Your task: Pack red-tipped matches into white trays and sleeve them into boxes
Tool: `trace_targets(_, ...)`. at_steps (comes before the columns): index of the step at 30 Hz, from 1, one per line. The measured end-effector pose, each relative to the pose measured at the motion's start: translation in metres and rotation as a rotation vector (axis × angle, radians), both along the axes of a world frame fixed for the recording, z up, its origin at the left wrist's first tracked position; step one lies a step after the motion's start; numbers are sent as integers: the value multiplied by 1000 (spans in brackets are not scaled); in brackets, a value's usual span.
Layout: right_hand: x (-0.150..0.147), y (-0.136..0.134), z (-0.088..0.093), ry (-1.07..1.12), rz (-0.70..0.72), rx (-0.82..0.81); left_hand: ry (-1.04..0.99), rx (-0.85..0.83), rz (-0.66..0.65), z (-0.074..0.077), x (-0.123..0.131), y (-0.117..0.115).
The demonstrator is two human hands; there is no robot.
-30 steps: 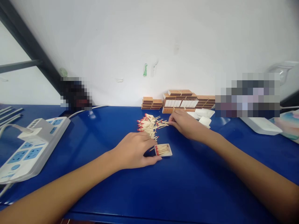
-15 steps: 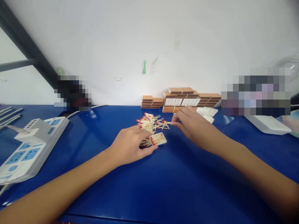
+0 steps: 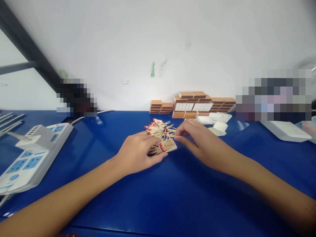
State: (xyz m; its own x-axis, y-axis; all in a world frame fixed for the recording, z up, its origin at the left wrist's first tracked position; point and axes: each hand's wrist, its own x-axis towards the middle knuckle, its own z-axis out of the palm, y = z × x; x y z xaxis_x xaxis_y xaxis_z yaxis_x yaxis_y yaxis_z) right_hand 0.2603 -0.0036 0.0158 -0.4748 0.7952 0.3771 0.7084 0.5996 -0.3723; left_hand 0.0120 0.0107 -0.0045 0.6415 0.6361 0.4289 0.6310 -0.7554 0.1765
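My left hand [image 3: 137,153] is wrapped around a small white matchbox tray [image 3: 174,147], thumb along its near side. Red-tipped matches [image 3: 166,145] lie lengthwise in the tray; the palm and fingers cover its left end. My right hand [image 3: 199,136] is closed in a pinch just above the tray's far right corner. Thin match ends show at its fingertips, though how many it pinches is hard to make out. Directly behind the tray lies a loose heap of matches [image 3: 156,127], with strays spreading to the right.
Orange-brown matchboxes [image 3: 192,106] are stacked against the wall, with a smaller stack [image 3: 156,107] to their left. Empty white trays [image 3: 218,128] lie behind my right hand. A white power strip [image 3: 37,158] occupies the left side of the blue table [image 3: 158,200].
My right hand has moved left and slightly nearer, from beside the heap to the tray's far right corner. My left hand has stayed on the tray.
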Motion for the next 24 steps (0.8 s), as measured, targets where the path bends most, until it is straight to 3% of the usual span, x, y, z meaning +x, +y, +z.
trace_targets(12, 7, 4, -2, -124, 37, 21, -36, -1, 32, 1, -1, 0)
trace_targets(24, 8, 4, -4, -305, 82, 149, 3, 91, -68, -3, -1, 0)
